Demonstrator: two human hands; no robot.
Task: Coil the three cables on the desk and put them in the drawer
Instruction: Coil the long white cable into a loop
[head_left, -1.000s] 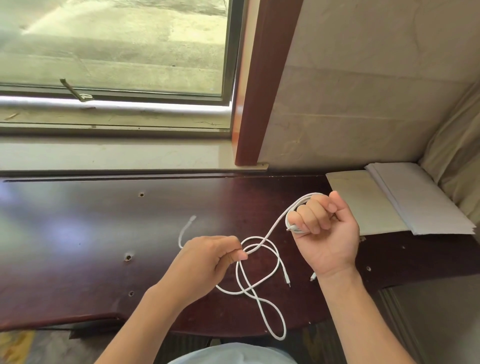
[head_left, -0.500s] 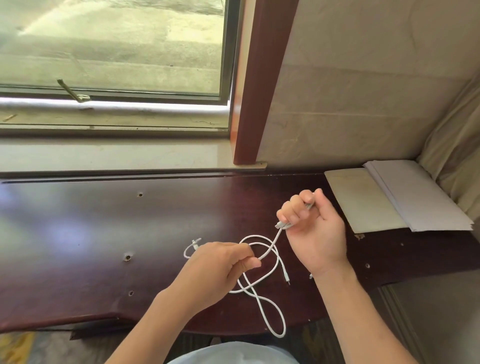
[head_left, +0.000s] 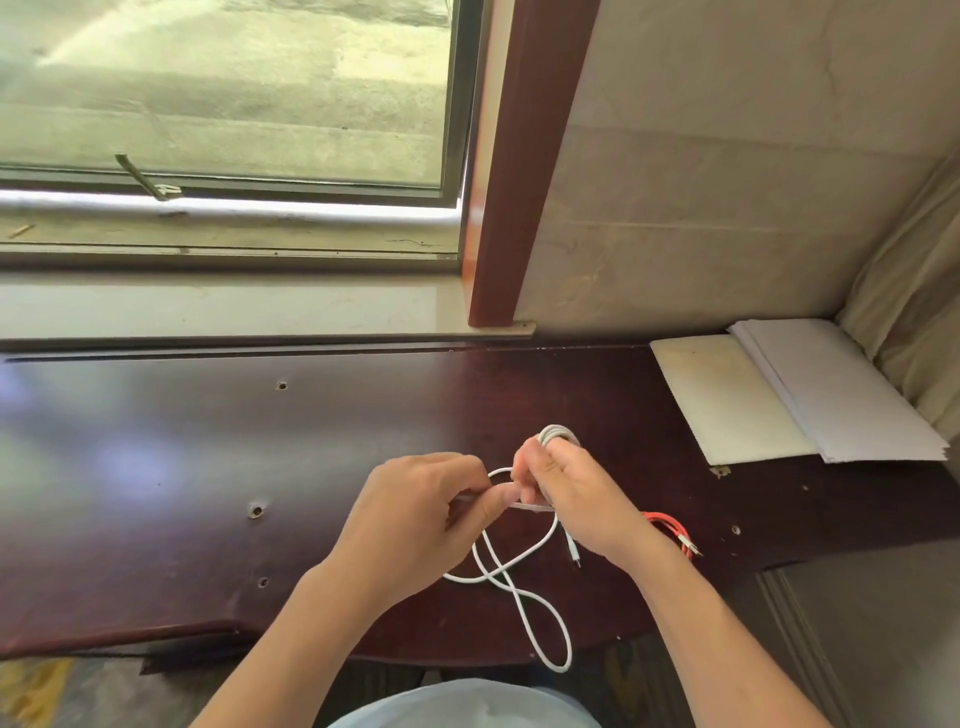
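A white cable (head_left: 524, 597) lies in loose loops on the dark wooden desk (head_left: 208, 467), one loop hanging over the front edge. My right hand (head_left: 576, 493) grips a small coil of white cable (head_left: 557, 434) that sticks up above its fingers. Close beside it, my left hand (head_left: 421, 514) pinches the white cable's end between thumb and fingers. A red cable (head_left: 672, 530) lies on the desk just right of my right wrist, partly hidden by it. No drawer is in view.
A stack of white paper (head_left: 841, 395) and a cream board (head_left: 727, 400) lie at the desk's right back corner. A window (head_left: 223, 104) and sill run behind the desk. Several screw holes dot the desk top. A curtain (head_left: 914, 291) hangs at the far right.
My hands have come together over the loops. The cable is now wound as a small coil in my right hand, and the loose end that lay to the left has been drawn in. The red cable shows.
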